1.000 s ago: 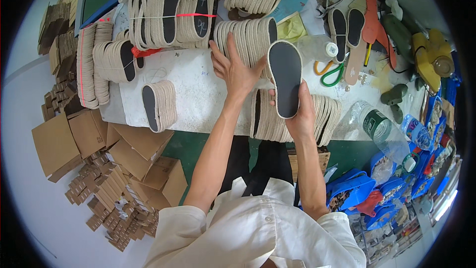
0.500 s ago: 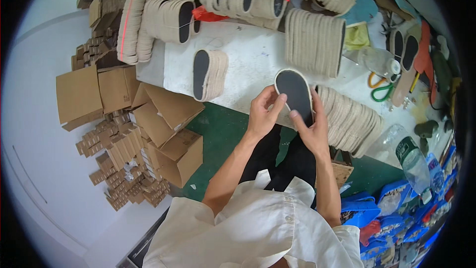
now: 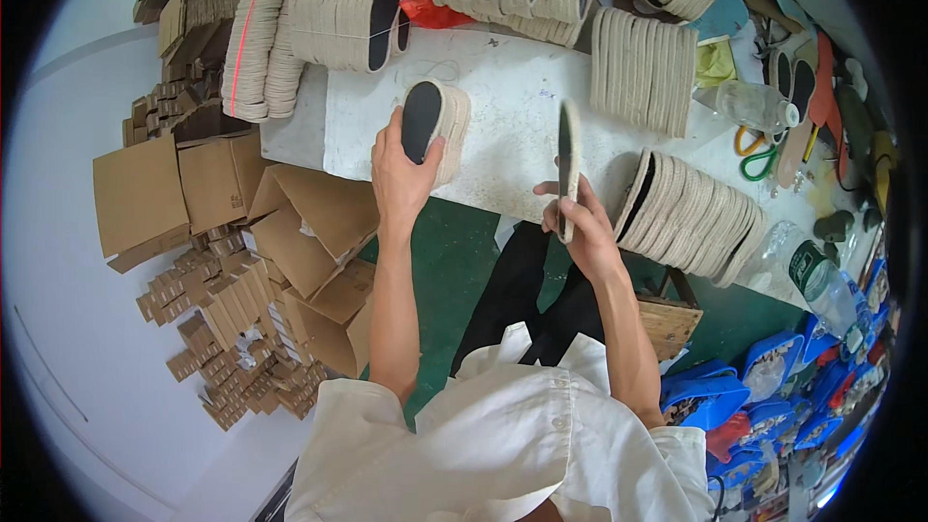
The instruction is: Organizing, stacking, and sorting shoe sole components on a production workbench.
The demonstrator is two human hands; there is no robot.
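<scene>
My left hand (image 3: 401,174) is closed round the near end of a short stack of espadrille soles (image 3: 452,130), thumb on the right and fingers on the left. The stack stands on edge, its dark face turned left and its braided rope edges to the right. In my right hand (image 3: 588,227) a single espadrille sole (image 3: 570,150) is held upright by its lower end, seen nearly edge-on. To the right of that hand, a long row of rope soles (image 3: 691,217) stands at the table's near edge.
More bundled soles (image 3: 343,24) line the back of the white table (image 3: 512,126). Plastic bottles (image 3: 822,275), scissors (image 3: 759,164) and scraps crowd its right side. Open cardboard boxes (image 3: 145,198) stand at left; blue bins (image 3: 710,396) sit at lower right.
My left hand has let go of the single sole and moved left to the short stack. My right hand now holds the sole alone, turned edge-on. The view has shifted slightly.
</scene>
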